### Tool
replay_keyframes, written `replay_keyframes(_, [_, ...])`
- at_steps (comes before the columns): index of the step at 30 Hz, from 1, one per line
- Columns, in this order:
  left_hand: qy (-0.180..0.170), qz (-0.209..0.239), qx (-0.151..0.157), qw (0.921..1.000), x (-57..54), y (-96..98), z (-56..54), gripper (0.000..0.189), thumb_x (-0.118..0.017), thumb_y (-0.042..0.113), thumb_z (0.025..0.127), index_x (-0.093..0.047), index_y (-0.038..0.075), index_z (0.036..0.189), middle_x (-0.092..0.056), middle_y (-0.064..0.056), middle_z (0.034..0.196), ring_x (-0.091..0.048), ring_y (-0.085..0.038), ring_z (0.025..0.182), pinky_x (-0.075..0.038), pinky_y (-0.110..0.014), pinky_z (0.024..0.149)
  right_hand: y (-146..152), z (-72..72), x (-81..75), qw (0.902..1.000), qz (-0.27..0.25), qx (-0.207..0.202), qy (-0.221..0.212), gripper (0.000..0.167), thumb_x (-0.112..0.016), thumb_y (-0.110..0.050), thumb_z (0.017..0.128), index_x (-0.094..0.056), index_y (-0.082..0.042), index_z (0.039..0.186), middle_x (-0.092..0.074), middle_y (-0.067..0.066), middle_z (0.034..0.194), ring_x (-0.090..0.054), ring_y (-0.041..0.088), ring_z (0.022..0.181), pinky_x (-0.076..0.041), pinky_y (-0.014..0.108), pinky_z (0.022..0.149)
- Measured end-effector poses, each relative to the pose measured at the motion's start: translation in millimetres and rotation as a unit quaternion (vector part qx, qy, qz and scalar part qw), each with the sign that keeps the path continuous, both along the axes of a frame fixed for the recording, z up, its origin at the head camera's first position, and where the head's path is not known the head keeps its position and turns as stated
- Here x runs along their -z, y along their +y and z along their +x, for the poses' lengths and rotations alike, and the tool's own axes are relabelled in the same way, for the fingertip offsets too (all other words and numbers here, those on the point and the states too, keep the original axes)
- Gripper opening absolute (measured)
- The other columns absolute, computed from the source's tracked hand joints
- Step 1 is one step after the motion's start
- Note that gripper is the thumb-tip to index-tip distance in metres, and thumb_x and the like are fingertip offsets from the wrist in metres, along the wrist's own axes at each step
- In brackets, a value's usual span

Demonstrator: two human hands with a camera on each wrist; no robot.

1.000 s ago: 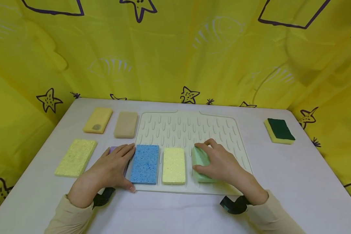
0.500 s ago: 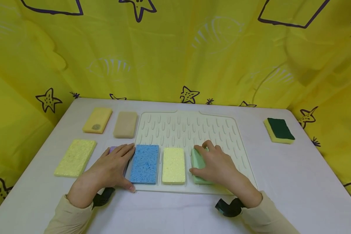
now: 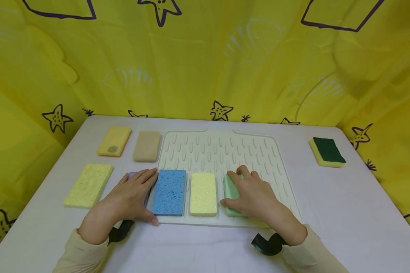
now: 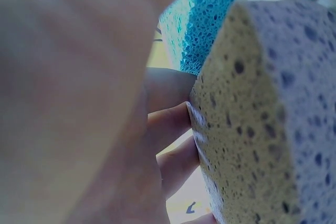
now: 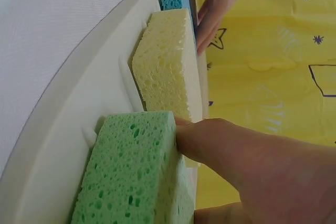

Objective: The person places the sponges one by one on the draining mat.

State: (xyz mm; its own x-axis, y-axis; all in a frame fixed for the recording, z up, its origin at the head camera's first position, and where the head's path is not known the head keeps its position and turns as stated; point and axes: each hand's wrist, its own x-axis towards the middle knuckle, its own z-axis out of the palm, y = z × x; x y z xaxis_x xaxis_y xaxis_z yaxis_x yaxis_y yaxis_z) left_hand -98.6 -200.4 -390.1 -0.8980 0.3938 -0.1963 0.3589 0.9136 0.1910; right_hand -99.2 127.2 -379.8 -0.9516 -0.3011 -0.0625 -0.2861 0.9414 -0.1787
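Observation:
On the pale ribbed mat (image 3: 201, 148), a blue sponge (image 3: 169, 192), a light yellow sponge (image 3: 203, 194) and a green sponge (image 3: 231, 189) lie in a row. My right hand (image 3: 256, 193) holds the green sponge from above, with bent fingers at its far end and the thumb across its left side. In the right wrist view that thumb (image 5: 205, 135) lies against the top edge. Left of the blue sponge, my left hand (image 3: 130, 197) rests over a purple sponge (image 4: 310, 93), mostly hidden in the head view. Its fingers are extended, touching the purple sponge.
To the left, a yellow textured sponge (image 3: 89, 185), a yellow sponge with a grey spot (image 3: 115, 139) and a beige sponge (image 3: 147, 146) lie on the white table (image 3: 348, 204). A green-topped scrub sponge (image 3: 328, 150) lies far right. A yellow curtain (image 3: 191, 76) hangs behind.
My right hand has shifted slightly left over the green sponge, its thumb moving a little nearer the front. My left hand and the other sponges stay where they were.

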Motion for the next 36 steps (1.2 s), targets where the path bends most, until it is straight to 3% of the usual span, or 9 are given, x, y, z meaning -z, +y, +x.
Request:
replay_keyframes(6, [0.004,0.000,0.003,1.0000,0.6,2.7,-0.9,0.133,-0.085,0.070,0.051,-0.034,0.002,0.153,-0.031,-0.016,0.161,-0.031,-0.039,0.147,-0.023,-0.072,0.111,9.0,1.8,-2.0,0.9999,-0.006,-0.007,-0.013,0.079,-0.075,-0.058,0.079,-0.053,-0.016,0.143,-0.051,0.011,0.134,-0.056,0.029,0.101,-0.044,0.032,0.051])
replay_keyframes(15, [0.010,0.007,0.008,0.9999,2.8,3.3,-1.7,0.134,-0.084,0.072,0.051,-0.033,0.002,0.153,-0.031,-0.016,0.161,-0.030,-0.039,0.147,-0.023,-0.073,0.111,30.5,5.9,-4.6,0.9978,-0.060,0.000,-0.028,0.072,-0.069,-0.052,0.087,-0.047,-0.018,0.147,-0.044,0.015,0.146,-0.055,0.035,0.121,-0.053,0.046,0.065])
replay_keyframes(24, [0.010,0.007,0.008,0.9999,2.5,0.8,-2.5,0.135,-0.081,0.076,0.051,-0.033,0.002,0.153,-0.031,-0.017,0.161,-0.031,-0.040,0.146,-0.023,-0.073,0.110,47.7,9.1,-2.3,0.9939,-0.108,-0.016,-0.014,0.062,-0.068,-0.041,0.092,-0.050,-0.013,0.144,-0.048,0.011,0.143,-0.062,0.029,0.112,-0.055,0.048,0.082])
replay_keyframes(29, [0.003,0.001,0.001,1.0000,2.6,-1.2,-0.2,0.137,-0.080,0.078,0.050,-0.033,0.002,0.154,-0.031,-0.017,0.161,-0.031,-0.041,0.146,-0.023,-0.074,0.110,59.0,12.9,-1.2,0.9900,-0.139,-0.018,-0.015,0.056,-0.066,-0.037,0.094,-0.051,-0.013,0.143,-0.047,0.010,0.144,-0.061,0.030,0.117,-0.054,0.052,0.091])
replay_keyframes(36, [0.005,0.004,0.007,1.0000,3.3,-2.3,-0.1,0.137,-0.078,0.079,0.050,-0.032,0.003,0.154,-0.031,-0.017,0.160,-0.032,-0.041,0.145,-0.023,-0.074,0.110,74.7,15.9,3.6,0.9822,-0.181,-0.044,-0.025,0.049,-0.064,-0.030,0.097,-0.052,-0.015,0.141,-0.046,0.011,0.145,-0.063,0.017,0.103,-0.055,0.041,0.087])
